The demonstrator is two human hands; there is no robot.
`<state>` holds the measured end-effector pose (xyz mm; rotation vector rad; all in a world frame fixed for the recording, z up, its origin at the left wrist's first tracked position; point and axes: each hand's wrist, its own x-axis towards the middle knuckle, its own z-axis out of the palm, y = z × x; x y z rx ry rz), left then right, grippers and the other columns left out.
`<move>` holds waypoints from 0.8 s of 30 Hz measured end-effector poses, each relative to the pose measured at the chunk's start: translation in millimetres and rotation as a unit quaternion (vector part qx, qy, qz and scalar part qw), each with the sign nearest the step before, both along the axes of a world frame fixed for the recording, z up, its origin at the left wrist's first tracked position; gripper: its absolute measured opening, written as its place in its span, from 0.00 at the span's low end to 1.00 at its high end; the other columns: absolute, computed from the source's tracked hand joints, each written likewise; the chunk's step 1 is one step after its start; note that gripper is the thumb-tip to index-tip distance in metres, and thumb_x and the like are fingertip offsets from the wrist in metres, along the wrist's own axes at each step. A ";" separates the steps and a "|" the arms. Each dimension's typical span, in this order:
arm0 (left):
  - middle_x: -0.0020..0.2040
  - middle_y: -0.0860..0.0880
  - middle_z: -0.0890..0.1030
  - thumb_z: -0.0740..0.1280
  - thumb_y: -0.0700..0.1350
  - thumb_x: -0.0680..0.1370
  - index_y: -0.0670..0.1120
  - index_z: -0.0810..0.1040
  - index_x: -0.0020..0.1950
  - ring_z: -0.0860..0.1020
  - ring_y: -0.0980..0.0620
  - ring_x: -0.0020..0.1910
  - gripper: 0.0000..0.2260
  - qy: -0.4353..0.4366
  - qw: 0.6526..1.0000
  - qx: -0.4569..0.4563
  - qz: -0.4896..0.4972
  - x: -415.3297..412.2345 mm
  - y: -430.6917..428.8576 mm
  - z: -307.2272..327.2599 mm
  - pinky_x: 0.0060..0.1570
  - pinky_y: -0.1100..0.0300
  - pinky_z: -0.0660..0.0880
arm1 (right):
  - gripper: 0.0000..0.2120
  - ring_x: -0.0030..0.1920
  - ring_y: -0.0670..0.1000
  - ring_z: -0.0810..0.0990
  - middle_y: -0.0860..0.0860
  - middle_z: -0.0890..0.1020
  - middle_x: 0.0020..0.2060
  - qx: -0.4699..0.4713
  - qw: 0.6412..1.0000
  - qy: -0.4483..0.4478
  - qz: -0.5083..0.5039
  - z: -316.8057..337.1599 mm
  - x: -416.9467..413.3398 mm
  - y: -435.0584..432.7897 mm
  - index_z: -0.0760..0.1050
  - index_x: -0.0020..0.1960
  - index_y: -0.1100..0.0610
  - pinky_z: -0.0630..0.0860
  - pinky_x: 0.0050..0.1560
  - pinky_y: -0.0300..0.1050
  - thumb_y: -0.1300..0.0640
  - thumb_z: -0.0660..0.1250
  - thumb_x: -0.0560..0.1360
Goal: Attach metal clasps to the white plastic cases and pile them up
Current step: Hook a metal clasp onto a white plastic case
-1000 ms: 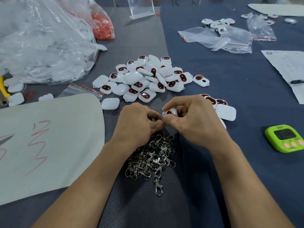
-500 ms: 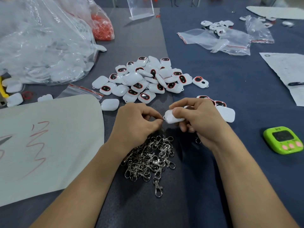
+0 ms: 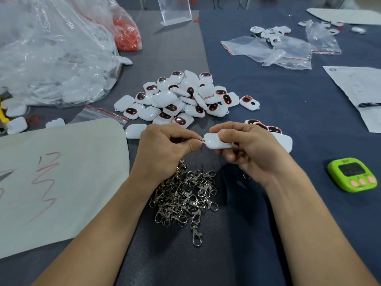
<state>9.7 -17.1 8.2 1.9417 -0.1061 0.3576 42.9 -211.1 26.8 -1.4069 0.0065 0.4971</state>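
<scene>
As your left hand [image 3: 165,148] pinches a clasp [image 3: 201,142] at the white case [image 3: 216,141] your right hand [image 3: 252,150] grips, it could slip free.

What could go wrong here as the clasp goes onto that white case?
The clasp, barely pinched by the left hand, might slip and drop into the tangled clasp pile below. The right hand holds the white case by one end, so it could twist away.

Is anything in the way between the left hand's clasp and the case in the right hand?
Nothing visible. The left hand pinches the clasp right at the end of the case the right hand holds.
</scene>
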 end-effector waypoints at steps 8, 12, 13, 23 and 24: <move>0.33 0.56 0.81 0.80 0.41 0.69 0.51 0.88 0.42 0.75 0.59 0.32 0.05 -0.033 0.988 0.150 0.013 -8.5 4.9 1.6 0.33 0.73 0.65 | 0.06 0.23 0.48 0.71 0.57 0.80 0.30 -0.033 0.997 -0.065 -0.013 -6.8 -4.9 9.9 0.83 0.49 0.63 0.60 0.22 0.37 0.67 0.67 0.78; 0.35 0.57 0.81 0.78 0.42 0.71 0.50 0.88 0.43 0.76 0.60 0.35 0.03 -0.090 0.970 0.223 0.029 -10.8 8.3 6.4 0.36 0.74 0.66 | 0.07 0.24 0.48 0.73 0.57 0.83 0.32 0.020 0.999 -0.026 -0.036 -9.7 -7.1 18.6 0.83 0.47 0.61 0.62 0.23 0.36 0.67 0.67 0.77; 0.34 0.57 0.81 0.78 0.43 0.71 0.50 0.88 0.43 0.75 0.61 0.34 0.03 -0.099 0.970 0.218 0.037 -10.9 8.5 7.0 0.36 0.75 0.65 | 0.08 0.24 0.48 0.73 0.58 0.83 0.32 0.044 0.998 -0.007 -0.038 -9.8 -6.9 19.7 0.84 0.46 0.61 0.62 0.24 0.37 0.67 0.66 0.78; 0.32 0.56 0.83 0.79 0.48 0.66 0.54 0.88 0.40 0.77 0.63 0.31 0.04 0.089 0.977 -0.188 -0.039 -5.6 0.4 5.1 0.36 0.70 0.72 | 0.11 0.24 0.47 0.72 0.60 0.79 0.32 0.157 0.987 0.041 -0.001 -6.6 -4.9 15.7 0.85 0.46 0.62 0.64 0.23 0.35 0.65 0.64 0.77; 0.31 0.57 0.82 0.79 0.49 0.66 0.53 0.88 0.40 0.76 0.63 0.31 0.05 0.088 0.976 -0.195 -0.047 -5.5 0.3 4.7 0.35 0.71 0.72 | 0.11 0.24 0.47 0.72 0.60 0.80 0.32 0.154 0.987 0.037 0.003 -6.5 -4.9 14.8 0.86 0.45 0.61 0.64 0.24 0.35 0.65 0.64 0.77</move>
